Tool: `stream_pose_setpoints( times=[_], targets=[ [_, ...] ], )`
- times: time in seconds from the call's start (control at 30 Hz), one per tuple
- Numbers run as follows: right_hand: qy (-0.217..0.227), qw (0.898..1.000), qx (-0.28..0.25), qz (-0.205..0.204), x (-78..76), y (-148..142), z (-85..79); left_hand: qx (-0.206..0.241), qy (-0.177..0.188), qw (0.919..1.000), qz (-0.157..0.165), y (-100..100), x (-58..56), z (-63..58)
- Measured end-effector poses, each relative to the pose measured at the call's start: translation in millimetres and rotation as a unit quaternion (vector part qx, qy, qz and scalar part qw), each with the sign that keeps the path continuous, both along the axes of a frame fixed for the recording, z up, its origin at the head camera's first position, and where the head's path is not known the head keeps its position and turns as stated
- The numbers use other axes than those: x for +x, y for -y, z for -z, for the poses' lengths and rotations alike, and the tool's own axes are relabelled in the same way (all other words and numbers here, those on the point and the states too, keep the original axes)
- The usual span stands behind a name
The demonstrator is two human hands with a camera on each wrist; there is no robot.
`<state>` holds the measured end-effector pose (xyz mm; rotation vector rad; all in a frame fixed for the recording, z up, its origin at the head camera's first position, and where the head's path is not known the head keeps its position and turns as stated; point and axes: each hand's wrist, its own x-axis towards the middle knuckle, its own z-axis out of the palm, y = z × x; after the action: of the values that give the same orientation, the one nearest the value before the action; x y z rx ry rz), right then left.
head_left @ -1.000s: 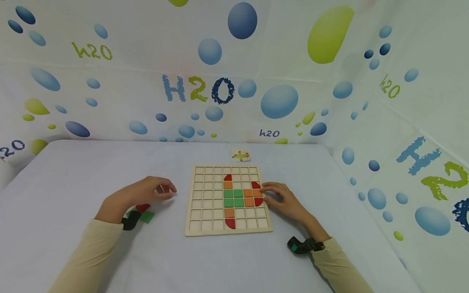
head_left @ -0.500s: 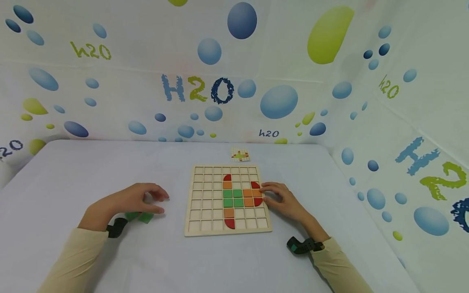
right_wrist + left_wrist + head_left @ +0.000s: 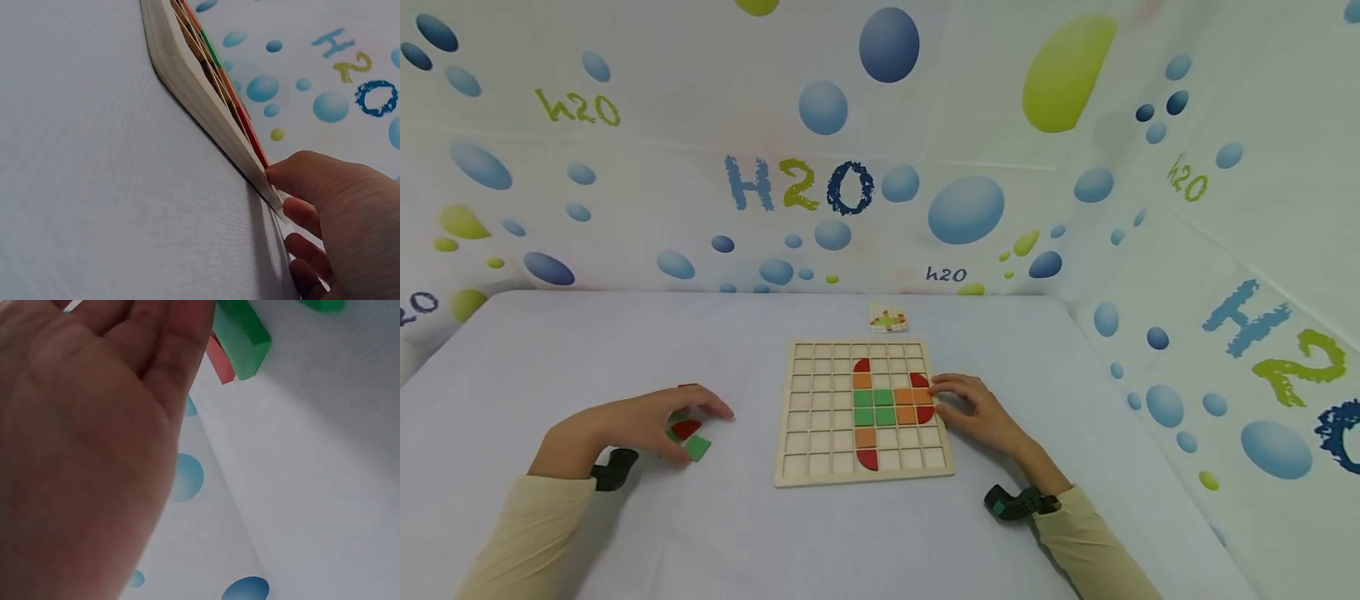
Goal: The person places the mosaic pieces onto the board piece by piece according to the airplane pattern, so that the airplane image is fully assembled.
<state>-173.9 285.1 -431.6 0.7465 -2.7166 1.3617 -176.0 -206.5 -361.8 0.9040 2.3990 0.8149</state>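
My left hand [image 3: 651, 423] hovers around a small pile of loose tiles on the left of the table, fingers loosely bent and apart. Among them are a red tile [image 3: 686, 429] and a green square tile [image 3: 697, 448]; the hand hides part of the pile. In the left wrist view a thick green tile [image 3: 245, 340] leans beside the fingers. My right hand [image 3: 983, 414] rests at the right edge of a wooden grid board [image 3: 818, 401], thumb and fingertips touching it. Green squares [image 3: 874, 407], orange squares [image 3: 905, 405] and red rounded tiles [image 3: 867, 460] fill some cells.
Behind the board lies a small pattern card [image 3: 888, 318] showing a coloured figure on a grid. White cloth [image 3: 850, 537] covers the table. A dotted curtain [image 3: 685, 192] hangs behind and along the right side.
My left hand has moved left from beside the board and lowered to the loose tiles, uncovering part of the pile. The right hand has stayed at the board's edge.
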Motion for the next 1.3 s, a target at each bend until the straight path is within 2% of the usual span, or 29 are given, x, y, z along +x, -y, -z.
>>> stream_pose_setpoints(
  times=[0.1,0.27,0.5,0.57,0.67,0.77,0.9,0.97,1.2,1.3],
  targets=[
    [-0.003,1.0,0.0,-0.003,-0.1,1,0.0,0.008,0.009,0.9999,0.004,1,-1.4,0.6],
    [-0.001,1.0,-0.002,-0.002,-0.3,0,1.1,0.032,0.003,0.9994,0.009,1,-4.6,4.2],
    [0.0,1.0,0.002,0.006,0.2,2,1.0,0.037,-0.006,0.9992,-0.017,0,-4.2,4.2],
    [0.001,1.0,0.001,0.005,3.0,4,-4.5,0.043,-0.011,0.9988,-0.019,0,-4.4,4.8],
    [0.003,1.0,0.001,0.002,11.4,10,-21.4,0.051,-0.023,0.9983,-0.017,0,-5.4,7.5],
    [0.004,1.0,0.002,0.002,10.0,8,-18.3,0.046,-0.034,0.998,-0.026,-2,-5.9,10.2],
    [0.004,1.0,0.003,0.001,1.0,1,0.4,0.035,-0.044,0.9978,-0.034,-7,-7.3,10.4],
    [0.002,1.0,0.003,-0.002,1.5,0,-0.6,0.029,-0.047,0.9979,-0.033,-9,-9.0,8.6],
    [-0.016,1.0,0.008,-0.007,1.8,0,-3.7,0.014,0.005,0.9985,-0.053,-19,-15.0,-0.3],
    [-0.018,1.0,0.006,-0.006,2.0,1,-4.1,0.015,0.009,0.9984,-0.055,-25,-16.6,-1.5]
  ],
)
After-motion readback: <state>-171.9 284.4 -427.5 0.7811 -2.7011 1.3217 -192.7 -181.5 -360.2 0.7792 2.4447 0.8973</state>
